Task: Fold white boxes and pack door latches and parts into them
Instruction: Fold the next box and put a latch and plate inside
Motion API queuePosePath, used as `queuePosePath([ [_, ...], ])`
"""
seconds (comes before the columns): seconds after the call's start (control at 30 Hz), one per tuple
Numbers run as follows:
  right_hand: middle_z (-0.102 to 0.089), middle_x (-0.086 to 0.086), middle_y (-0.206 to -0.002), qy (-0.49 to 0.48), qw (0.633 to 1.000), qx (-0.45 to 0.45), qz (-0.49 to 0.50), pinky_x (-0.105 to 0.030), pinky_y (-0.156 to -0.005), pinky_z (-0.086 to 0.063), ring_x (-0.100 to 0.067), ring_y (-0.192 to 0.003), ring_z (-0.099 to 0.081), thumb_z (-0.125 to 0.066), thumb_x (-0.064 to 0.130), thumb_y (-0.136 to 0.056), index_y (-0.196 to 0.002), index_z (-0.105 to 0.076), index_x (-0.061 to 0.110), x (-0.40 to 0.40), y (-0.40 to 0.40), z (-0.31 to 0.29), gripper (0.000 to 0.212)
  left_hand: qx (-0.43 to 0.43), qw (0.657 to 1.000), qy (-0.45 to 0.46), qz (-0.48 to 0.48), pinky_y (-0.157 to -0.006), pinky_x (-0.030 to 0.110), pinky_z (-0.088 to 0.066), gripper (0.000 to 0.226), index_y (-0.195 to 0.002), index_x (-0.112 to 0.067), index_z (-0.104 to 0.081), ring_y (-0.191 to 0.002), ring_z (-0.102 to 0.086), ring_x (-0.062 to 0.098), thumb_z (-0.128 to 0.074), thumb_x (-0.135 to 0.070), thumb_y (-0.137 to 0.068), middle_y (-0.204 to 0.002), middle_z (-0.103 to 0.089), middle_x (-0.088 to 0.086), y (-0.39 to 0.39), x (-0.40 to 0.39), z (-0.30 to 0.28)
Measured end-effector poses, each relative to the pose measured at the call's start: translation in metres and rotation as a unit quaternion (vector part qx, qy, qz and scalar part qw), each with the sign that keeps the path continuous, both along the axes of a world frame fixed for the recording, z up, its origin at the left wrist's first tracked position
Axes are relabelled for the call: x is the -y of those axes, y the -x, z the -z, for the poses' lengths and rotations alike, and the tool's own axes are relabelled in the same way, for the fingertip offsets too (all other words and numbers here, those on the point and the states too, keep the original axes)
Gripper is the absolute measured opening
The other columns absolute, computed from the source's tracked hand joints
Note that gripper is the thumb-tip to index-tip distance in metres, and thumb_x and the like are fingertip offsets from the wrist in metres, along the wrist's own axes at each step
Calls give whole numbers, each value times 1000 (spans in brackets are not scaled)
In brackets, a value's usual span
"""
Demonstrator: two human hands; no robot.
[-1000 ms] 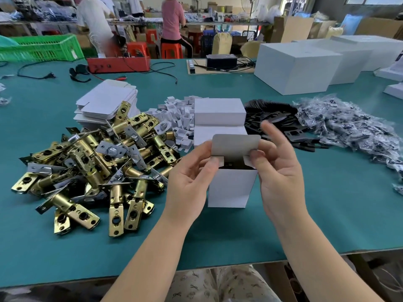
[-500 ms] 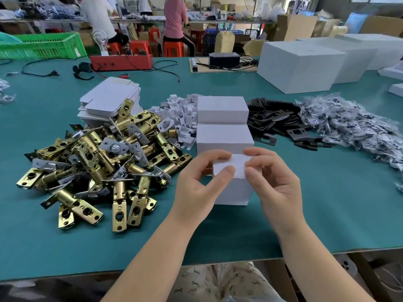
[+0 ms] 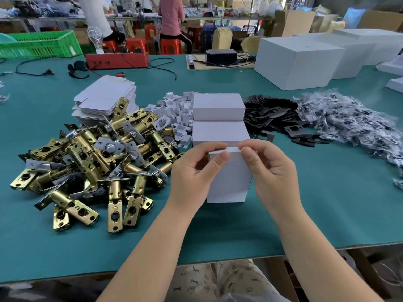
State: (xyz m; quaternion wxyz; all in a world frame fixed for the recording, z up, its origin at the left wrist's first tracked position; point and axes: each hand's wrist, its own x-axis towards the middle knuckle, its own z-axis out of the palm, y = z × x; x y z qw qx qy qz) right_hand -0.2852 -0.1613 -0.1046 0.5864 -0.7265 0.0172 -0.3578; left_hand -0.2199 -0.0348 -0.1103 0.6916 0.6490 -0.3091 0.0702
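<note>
A small white box (image 3: 229, 182) stands upright on the green table in front of me. My left hand (image 3: 194, 173) grips its top left corner, thumb on the front face. My right hand (image 3: 270, 171) pinches the top right edge, pressing the lid flap down. Behind it two closed white boxes (image 3: 218, 118) are stacked in a step. A heap of brass door latches (image 3: 87, 162) lies to the left. Flat unfolded box blanks (image 3: 104, 99) are stacked behind the latches.
White plastic inserts (image 3: 176, 112) are piled beside the closed boxes. Black strike plates (image 3: 274, 118) and bagged screw packs (image 3: 353, 123) lie to the right. Large white cartons (image 3: 298, 62) stand at the back right; a red tray (image 3: 117, 58) and green crate (image 3: 39, 44) at the back left.
The box's open lid flap has been folded down over the top and pressed in; both hands moved from the raised flap to the top edge.
</note>
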Motion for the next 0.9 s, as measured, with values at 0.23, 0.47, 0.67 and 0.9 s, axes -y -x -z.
queuePosePath([
  [0.23, -63, 24, -74, 33, 999, -5, -3, -7, -65, -39, 6, -68, -54, -61, 27, -87, -85, -66, 32, 5, -5, -10, 7, 9, 1000, -10, -9, -62, 14, -43, 17, -96, -36, -68, -70, -57, 1, -55, -44, -88, -81, -69, -12, -2, -3, -3],
  [0.47, -66, 19, -99, 89, 995, 19, -27, -20, -86, -47, -6, -101, -61, -59, 18, -89, -94, -66, 35, 10, -2, -3, 20, 85, 996, -34, 1, -87, 16, -47, 16, -103, -27, -66, -105, -64, 5, -54, -27, -94, -109, -68, -10, -4, -7, -5],
  [0.67, -62, 13, -108, 160, 987, 26, 17, -13, -92, -42, 2, -106, -57, -56, 15, -91, -98, -66, 25, 10, 1, 3, 15, 98, 994, -37, 9, -84, 15, -49, 15, -100, -30, -70, -105, -65, 6, -56, -28, -94, -111, -68, -11, -6, -12, -2],
  [0.9, -59, 9, -118, 172, 985, 19, 16, -19, -96, -44, 0, -115, -54, -64, 14, -85, -103, -66, 22, 8, 4, 10, 20, 74, 996, -49, 28, -80, 15, -52, 18, -100, -31, -72, -102, -65, 6, -69, -24, -84, -110, -67, -17, -4, -13, 4],
])
